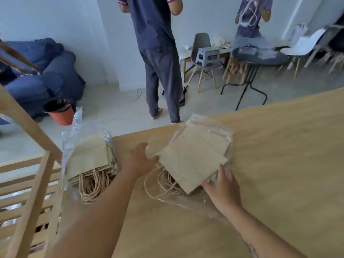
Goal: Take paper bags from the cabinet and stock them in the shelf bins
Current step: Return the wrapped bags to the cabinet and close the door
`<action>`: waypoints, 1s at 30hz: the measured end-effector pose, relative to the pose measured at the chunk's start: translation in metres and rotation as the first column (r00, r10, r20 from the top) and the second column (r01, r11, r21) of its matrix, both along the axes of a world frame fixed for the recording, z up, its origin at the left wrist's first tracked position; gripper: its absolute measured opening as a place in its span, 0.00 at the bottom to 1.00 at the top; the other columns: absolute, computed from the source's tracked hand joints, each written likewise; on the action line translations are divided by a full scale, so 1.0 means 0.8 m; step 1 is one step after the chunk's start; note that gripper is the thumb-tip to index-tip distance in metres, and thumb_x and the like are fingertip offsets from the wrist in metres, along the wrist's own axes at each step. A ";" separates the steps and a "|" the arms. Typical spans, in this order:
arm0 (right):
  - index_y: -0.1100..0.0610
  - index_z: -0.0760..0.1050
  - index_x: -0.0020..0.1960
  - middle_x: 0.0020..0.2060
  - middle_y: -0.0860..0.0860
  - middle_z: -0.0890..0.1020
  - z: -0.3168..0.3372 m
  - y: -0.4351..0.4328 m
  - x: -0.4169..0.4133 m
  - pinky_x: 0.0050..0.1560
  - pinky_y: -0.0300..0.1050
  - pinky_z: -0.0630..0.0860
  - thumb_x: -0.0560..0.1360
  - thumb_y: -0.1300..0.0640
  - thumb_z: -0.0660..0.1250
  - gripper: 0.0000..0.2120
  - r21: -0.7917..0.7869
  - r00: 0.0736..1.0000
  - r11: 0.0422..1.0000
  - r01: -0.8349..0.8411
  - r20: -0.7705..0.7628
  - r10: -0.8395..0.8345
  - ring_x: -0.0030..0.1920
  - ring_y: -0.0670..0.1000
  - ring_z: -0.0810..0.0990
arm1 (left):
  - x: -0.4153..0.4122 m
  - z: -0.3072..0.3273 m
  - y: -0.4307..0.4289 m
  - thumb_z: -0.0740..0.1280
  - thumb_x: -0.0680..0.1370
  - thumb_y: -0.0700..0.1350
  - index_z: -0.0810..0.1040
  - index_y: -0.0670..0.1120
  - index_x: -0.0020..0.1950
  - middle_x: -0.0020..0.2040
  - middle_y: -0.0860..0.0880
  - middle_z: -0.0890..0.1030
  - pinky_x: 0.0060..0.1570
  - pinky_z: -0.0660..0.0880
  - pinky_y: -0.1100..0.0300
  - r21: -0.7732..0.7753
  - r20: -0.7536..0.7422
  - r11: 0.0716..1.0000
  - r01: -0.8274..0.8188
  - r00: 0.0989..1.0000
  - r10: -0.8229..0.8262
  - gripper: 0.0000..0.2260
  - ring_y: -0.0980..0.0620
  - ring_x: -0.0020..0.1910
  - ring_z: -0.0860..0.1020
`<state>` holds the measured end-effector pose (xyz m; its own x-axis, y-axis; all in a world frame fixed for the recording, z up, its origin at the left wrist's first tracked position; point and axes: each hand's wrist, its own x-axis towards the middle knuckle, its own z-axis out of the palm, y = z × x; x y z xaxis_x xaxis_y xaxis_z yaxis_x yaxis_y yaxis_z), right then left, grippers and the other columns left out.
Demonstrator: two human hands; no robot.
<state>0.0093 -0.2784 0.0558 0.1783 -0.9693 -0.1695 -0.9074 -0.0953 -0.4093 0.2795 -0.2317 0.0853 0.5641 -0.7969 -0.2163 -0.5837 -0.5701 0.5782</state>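
Observation:
A stack of brown paper bags [195,155] with twine handles lies on clear plastic wrap on the wooden table [279,164]. My left hand [141,159] holds the stack's left edge, thumb at its corner. My right hand [222,187] grips the near right corner, fingers over the bags and the plastic. A second bundle of paper bags [89,157], partly inside its plastic sleeve, sits at the table's left edge with its handles pointing toward me.
A wooden slatted rack [28,183] stands at the left beside the table. Beyond the table a person [158,53] stands with their back turned, another person [251,21] at a round black table [260,56]. A grey chair [202,53], a red bucket [61,112] and blue cushions [42,71] are on the floor.

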 end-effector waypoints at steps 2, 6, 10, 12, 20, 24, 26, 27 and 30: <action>0.57 0.57 0.77 0.70 0.58 0.70 -0.008 0.011 -0.001 0.66 0.56 0.69 0.70 0.32 0.64 0.44 -0.023 0.996 0.998 0.060 0.073 -0.058 0.69 0.59 0.69 | 0.001 -0.010 -0.013 0.70 0.74 0.60 0.61 0.48 0.77 0.76 0.45 0.67 0.70 0.67 0.47 0.027 -0.100 0.999 0.020 0.995 -0.017 0.37 0.43 0.72 0.68; 0.59 0.59 0.76 0.73 0.55 0.67 -0.015 0.028 0.000 0.69 0.52 0.67 0.71 0.33 0.66 0.44 -0.023 0.991 0.996 0.091 0.104 -0.088 0.72 0.56 0.66 | -0.008 -0.026 -0.020 0.72 0.71 0.60 0.71 0.52 0.65 0.60 0.50 0.79 0.60 0.76 0.48 0.020 -0.258 0.999 0.043 0.965 -0.037 0.27 0.47 0.57 0.79; 0.55 0.57 0.78 0.77 0.52 0.60 -0.017 0.019 -0.003 0.72 0.51 0.62 0.74 0.38 0.66 0.40 0.026 0.991 0.999 0.040 0.127 -0.043 0.75 0.56 0.58 | -0.027 -0.030 -0.017 0.72 0.74 0.56 0.73 0.50 0.67 0.50 0.54 0.79 0.50 0.75 0.55 -0.033 -0.278 0.995 0.095 0.955 -0.101 0.23 0.51 0.50 0.79; 0.51 0.57 0.78 0.78 0.51 0.58 -0.016 0.011 -0.008 0.72 0.51 0.61 0.77 0.42 0.65 0.35 0.033 0.985 0.999 0.028 0.170 -0.034 0.76 0.55 0.56 | -0.034 -0.028 -0.015 0.72 0.75 0.57 0.72 0.50 0.69 0.53 0.48 0.80 0.45 0.73 0.57 -0.033 -0.266 0.991 0.133 0.954 -0.137 0.26 0.48 0.52 0.80; 0.42 0.51 0.79 0.79 0.43 0.49 -0.017 0.013 -0.022 0.74 0.53 0.59 0.67 0.29 0.67 0.47 0.031 0.977 0.990 -0.139 0.168 0.132 0.78 0.51 0.47 | -0.045 -0.037 -0.003 0.73 0.72 0.60 0.68 0.48 0.72 0.72 0.45 0.68 0.66 0.70 0.51 0.000 -0.127 0.965 0.263 0.957 -0.261 0.33 0.45 0.69 0.69; 0.43 0.54 0.78 0.79 0.47 0.52 -0.025 -0.001 -0.016 0.73 0.53 0.62 0.71 0.31 0.65 0.41 -0.056 0.982 0.989 -0.135 0.125 0.141 0.78 0.53 0.51 | -0.042 -0.037 -0.011 0.75 0.71 0.59 0.71 0.47 0.68 0.64 0.47 0.74 0.57 0.76 0.51 -0.049 -0.201 0.980 0.192 0.959 -0.198 0.31 0.47 0.59 0.76; 0.45 0.58 0.78 0.78 0.49 0.57 -0.028 -0.013 -0.012 0.71 0.51 0.65 0.74 0.34 0.63 0.36 -0.118 0.986 0.987 -0.106 0.116 0.119 0.76 0.54 0.56 | -0.043 -0.036 -0.015 0.70 0.73 0.62 0.72 0.47 0.68 0.64 0.47 0.76 0.55 0.75 0.53 -0.069 -0.247 0.987 0.145 0.956 -0.157 0.29 0.49 0.58 0.76; 0.47 0.60 0.77 0.77 0.49 0.60 -0.029 -0.018 -0.010 0.69 0.50 0.68 0.75 0.35 0.62 0.34 -0.143 0.988 0.986 -0.088 0.113 0.105 0.74 0.53 0.59 | -0.044 -0.035 -0.017 0.67 0.75 0.63 0.72 0.46 0.68 0.64 0.47 0.76 0.55 0.74 0.54 -0.079 -0.273 0.990 0.113 0.953 -0.131 0.28 0.49 0.58 0.75; 0.50 0.65 0.74 0.73 0.49 0.65 -0.032 -0.032 -0.003 0.63 0.50 0.73 0.75 0.36 0.63 0.32 -0.199 0.994 0.979 -0.035 0.099 0.056 0.70 0.54 0.66 | -0.050 -0.034 -0.028 0.62 0.79 0.61 0.72 0.46 0.68 0.65 0.47 0.77 0.56 0.70 0.56 -0.095 -0.352 0.995 -0.007 0.936 -0.027 0.24 0.50 0.58 0.75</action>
<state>0.0072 -0.3041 0.0299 0.2293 -0.9723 0.0458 -0.8538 -0.2235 -0.4701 0.2393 -0.2541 0.0585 0.4574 -0.8282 -0.3239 -0.3380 -0.4988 0.7981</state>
